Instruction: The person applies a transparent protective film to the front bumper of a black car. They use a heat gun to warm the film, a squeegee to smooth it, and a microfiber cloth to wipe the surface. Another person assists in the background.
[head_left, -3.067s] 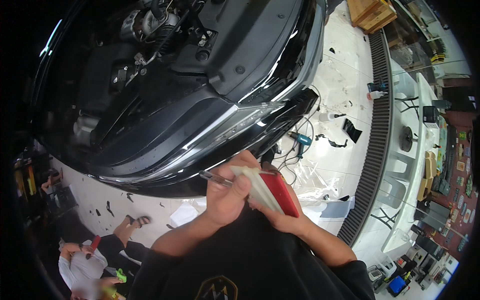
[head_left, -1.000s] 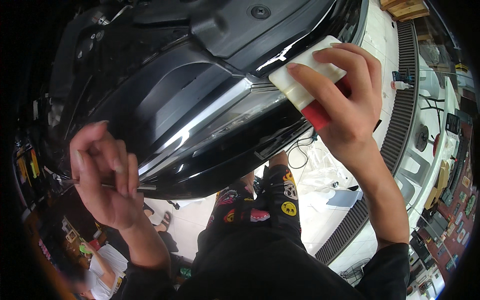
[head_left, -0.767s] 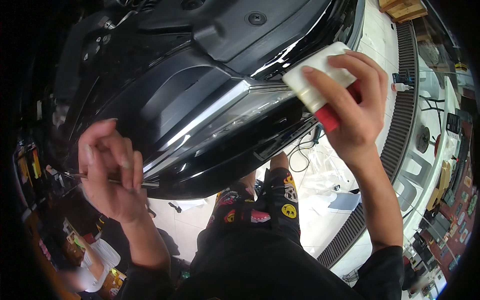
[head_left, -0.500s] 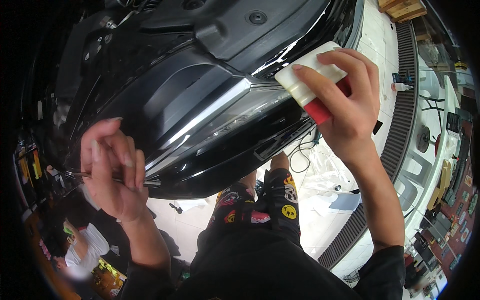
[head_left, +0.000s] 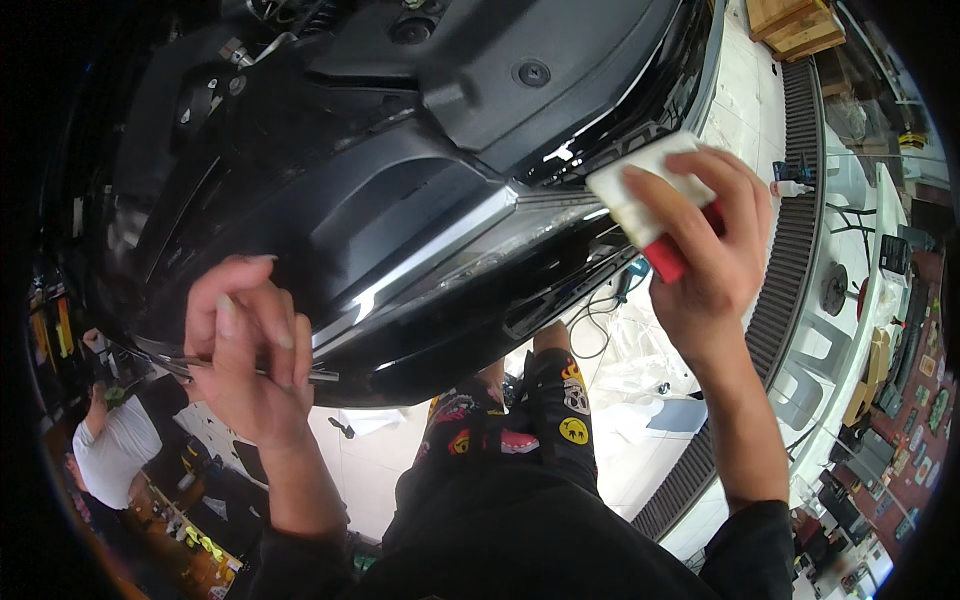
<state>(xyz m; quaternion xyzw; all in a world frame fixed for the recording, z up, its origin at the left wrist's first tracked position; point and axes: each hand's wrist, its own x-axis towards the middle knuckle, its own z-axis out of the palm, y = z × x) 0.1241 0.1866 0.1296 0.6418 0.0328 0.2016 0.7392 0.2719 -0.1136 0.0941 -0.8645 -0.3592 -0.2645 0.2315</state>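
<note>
Pinched between the fingers and thumb of my right hand (head_left: 712, 250) is a flat white and red squeegee (head_left: 652, 185). It is over the front corner of a black car (head_left: 430, 365), by the inner end of the headlight (head_left: 490, 240); whether it touches is unclear. On the left, my left hand (head_left: 250, 365) is closed with curled fingers around a slim silver metal tool (head_left: 324, 377), like a pen knife, its end showing past the fingers. This hand is beside the car's fender edge; its palm faces up.
Dark engine bay covers (head_left: 470, 85) lie beyond the headlight. A grooved drain strip (head_left: 800, 170) runs along the right, beside a white bench (head_left: 845, 330). Cables (head_left: 600, 320) and clear film scraps lie on the tiled floor (head_left: 370, 470). Another person (head_left: 118, 452) is at lower left.
The squeegee has moved right and nearer in my right hand. My left hand, still on the metal tool, sits slightly farther right and lower. The whole view has shifted a little; the other person has moved.
</note>
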